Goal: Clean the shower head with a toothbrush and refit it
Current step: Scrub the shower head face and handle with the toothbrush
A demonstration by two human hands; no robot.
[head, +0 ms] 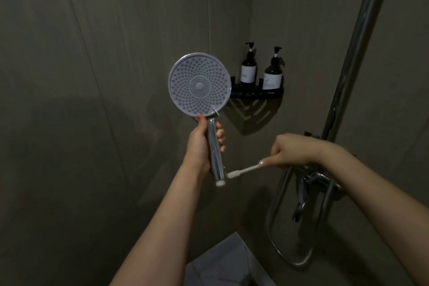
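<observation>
Both hands grip: left [204,144] shower head [199,85], right [292,152] toothbrush [243,170]

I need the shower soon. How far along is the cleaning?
Done: the shower head is off its hose. In hand: the left hand grips its handle while the right hand works the toothbrush at the handle's base. Left: refitting.

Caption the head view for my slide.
Left hand holds detached shower head; right hand brushes its handle end with toothbrush.
</observation>
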